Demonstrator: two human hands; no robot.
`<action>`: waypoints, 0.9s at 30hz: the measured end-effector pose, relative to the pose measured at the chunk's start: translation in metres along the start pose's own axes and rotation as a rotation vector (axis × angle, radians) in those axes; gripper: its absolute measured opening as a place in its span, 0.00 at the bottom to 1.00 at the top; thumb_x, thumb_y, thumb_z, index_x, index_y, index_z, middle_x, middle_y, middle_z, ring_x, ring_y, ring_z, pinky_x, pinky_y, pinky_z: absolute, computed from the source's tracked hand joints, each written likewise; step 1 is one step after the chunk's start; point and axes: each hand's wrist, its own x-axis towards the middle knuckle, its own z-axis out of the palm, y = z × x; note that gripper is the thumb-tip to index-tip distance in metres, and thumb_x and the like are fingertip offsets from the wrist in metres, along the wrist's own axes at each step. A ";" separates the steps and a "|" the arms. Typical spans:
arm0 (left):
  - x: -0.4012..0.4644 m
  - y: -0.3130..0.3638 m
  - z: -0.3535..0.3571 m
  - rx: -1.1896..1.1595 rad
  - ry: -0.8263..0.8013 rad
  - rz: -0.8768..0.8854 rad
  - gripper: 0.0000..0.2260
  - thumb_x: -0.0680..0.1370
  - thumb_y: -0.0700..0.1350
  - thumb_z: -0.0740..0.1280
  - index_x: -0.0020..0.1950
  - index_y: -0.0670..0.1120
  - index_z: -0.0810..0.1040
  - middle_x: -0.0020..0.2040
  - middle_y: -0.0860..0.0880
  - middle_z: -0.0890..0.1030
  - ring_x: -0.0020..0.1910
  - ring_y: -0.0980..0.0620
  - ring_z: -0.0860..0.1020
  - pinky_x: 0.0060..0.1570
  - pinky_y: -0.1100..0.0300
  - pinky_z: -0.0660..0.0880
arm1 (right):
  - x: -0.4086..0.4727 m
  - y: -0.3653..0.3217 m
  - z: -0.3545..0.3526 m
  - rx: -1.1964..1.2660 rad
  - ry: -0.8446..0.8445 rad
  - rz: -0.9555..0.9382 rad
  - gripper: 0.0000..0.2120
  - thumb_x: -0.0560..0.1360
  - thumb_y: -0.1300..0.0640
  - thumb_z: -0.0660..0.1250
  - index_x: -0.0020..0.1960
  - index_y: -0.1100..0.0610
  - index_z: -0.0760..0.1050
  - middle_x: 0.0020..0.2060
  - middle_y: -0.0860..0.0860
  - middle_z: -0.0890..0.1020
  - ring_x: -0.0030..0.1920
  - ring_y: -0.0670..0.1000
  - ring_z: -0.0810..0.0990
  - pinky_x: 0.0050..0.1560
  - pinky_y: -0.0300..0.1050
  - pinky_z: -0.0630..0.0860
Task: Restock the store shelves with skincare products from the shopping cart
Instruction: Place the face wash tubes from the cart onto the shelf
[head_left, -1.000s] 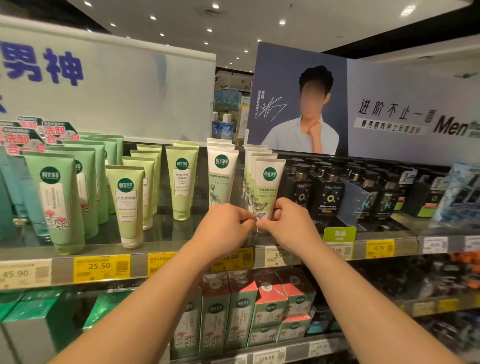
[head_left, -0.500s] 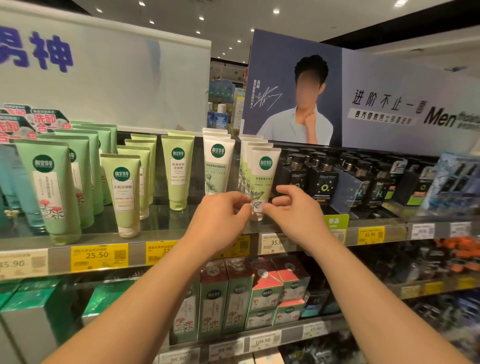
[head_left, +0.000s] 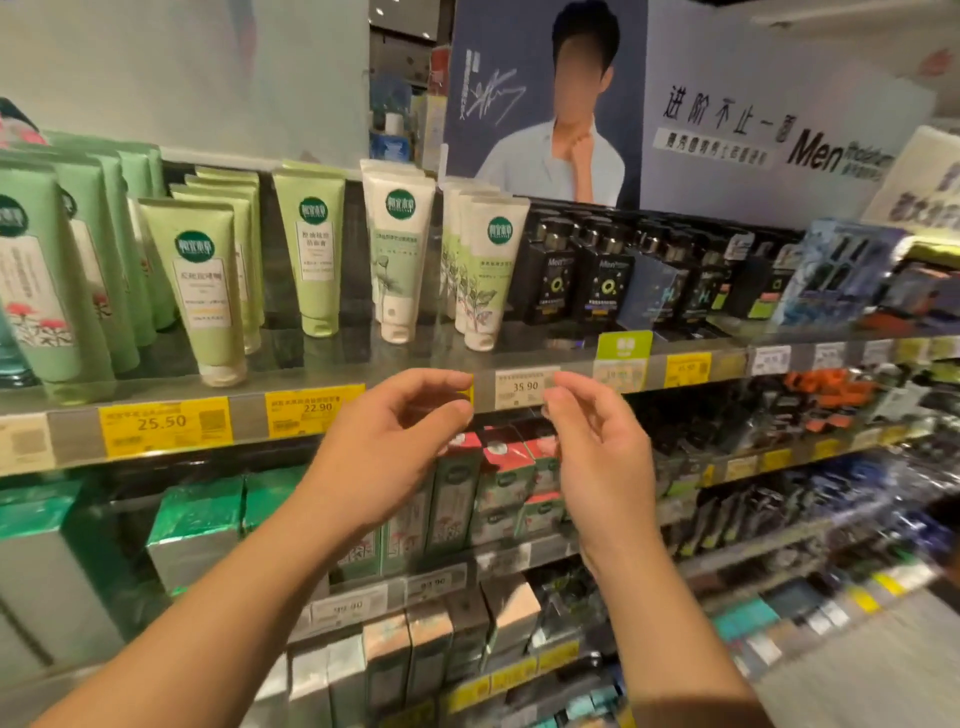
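Head view of a store shelf (head_left: 332, 364) during restocking. The left hand (head_left: 387, 447) and the right hand (head_left: 597, 441) hang in front of the shelf edge, below the tubes, near each other but apart; the fingers of each are loosely curled and hold nothing. Neither hand touches a product.

The white-and-green cream tube (head_left: 485, 270) with a leaf print stands cap-down at the front of its row, just above the 35.90 price tag (head_left: 524, 387), with more tubes of the same kind lined up behind it. To its left stands a white tube (head_left: 397, 254) with a lotus print, then pale green tubes (head_left: 205, 286) over the yellow 25.50 price tag (head_left: 163, 423) and the 22.90 price tag (head_left: 311, 410). To its right are black Men bottles (head_left: 605, 275). Boxed products (head_left: 501, 483) with red tops fill the shelf beneath.

Progress, as a judgement: the leaf-print tube looks placed and upright, and its row reads as full, so this item seems done. The shopping cart is out of view, so how much stock remains cannot be told. The likely next step is a return to the cart for another product; the rows left of the white tubes show gaps at the front that could take more.
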 end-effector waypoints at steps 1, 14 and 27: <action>-0.007 -0.006 -0.003 -0.021 -0.017 -0.021 0.07 0.77 0.48 0.75 0.53 0.58 0.86 0.50 0.52 0.87 0.53 0.48 0.84 0.56 0.45 0.82 | -0.010 0.004 -0.003 0.009 -0.014 0.043 0.07 0.82 0.51 0.69 0.59 0.44 0.81 0.52 0.39 0.85 0.55 0.41 0.83 0.59 0.55 0.82; -0.095 -0.062 0.057 -0.140 -0.269 -0.316 0.09 0.81 0.45 0.70 0.58 0.56 0.82 0.52 0.52 0.87 0.50 0.54 0.84 0.47 0.57 0.78 | -0.120 0.045 -0.085 -0.040 0.048 0.293 0.12 0.77 0.47 0.70 0.60 0.41 0.80 0.51 0.38 0.85 0.54 0.39 0.83 0.49 0.37 0.78; -0.192 -0.021 0.231 -0.138 -0.729 -0.352 0.08 0.80 0.47 0.71 0.58 0.56 0.83 0.51 0.54 0.87 0.49 0.54 0.85 0.55 0.47 0.80 | -0.260 -0.004 -0.272 -0.238 0.442 0.366 0.15 0.71 0.40 0.73 0.57 0.35 0.81 0.49 0.33 0.84 0.53 0.37 0.83 0.56 0.45 0.81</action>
